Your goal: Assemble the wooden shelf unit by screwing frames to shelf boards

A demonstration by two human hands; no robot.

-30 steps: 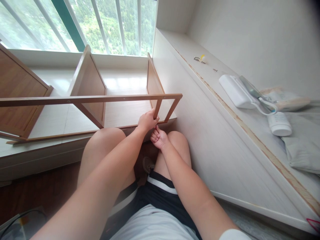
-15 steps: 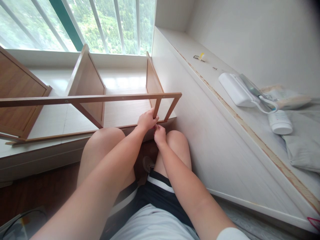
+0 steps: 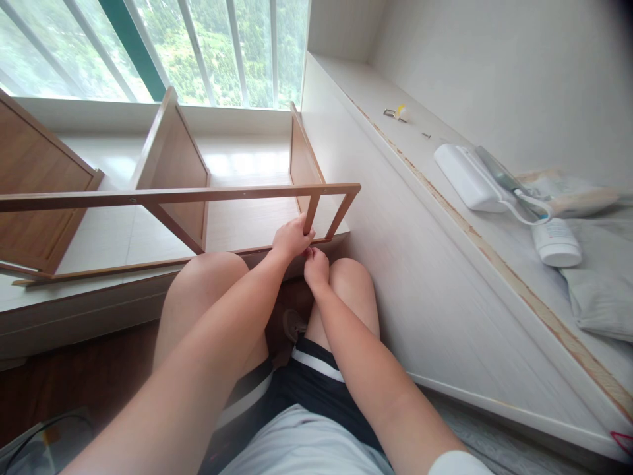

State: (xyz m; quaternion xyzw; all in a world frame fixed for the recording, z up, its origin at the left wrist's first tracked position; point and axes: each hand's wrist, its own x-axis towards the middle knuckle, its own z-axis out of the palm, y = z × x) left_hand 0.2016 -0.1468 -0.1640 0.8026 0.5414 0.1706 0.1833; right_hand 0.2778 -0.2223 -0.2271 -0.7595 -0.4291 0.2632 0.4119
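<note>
A brown wooden shelf unit [image 3: 217, 195] lies on its side before me, with panels standing up behind its front rails. My left hand [image 3: 291, 239] is wrapped round the lower end of a short wooden crosspiece [image 3: 311, 211], near the bottom rail. Just below and to its right, my right hand [image 3: 316, 266] is closed, its fingertips pinched close under the rail. Whatever those fingertips hold is too small and hidden to make out. Both hands are between my knees and the frame, almost touching each other.
A white ledge with a chipped edge [image 3: 469, 231] runs along the right. On it are a small metal piece with a yellow part [image 3: 395, 113], a screw [image 3: 426, 135], a white device with a cord [image 3: 465, 177], a white bottle [image 3: 557, 243] and grey cloth [image 3: 601, 277]. A barred window [image 3: 212, 53] is behind.
Hardly anything differs. My right fingertips have shifted very slightly under the rail, while my left hand keeps its place on the crosspiece.
</note>
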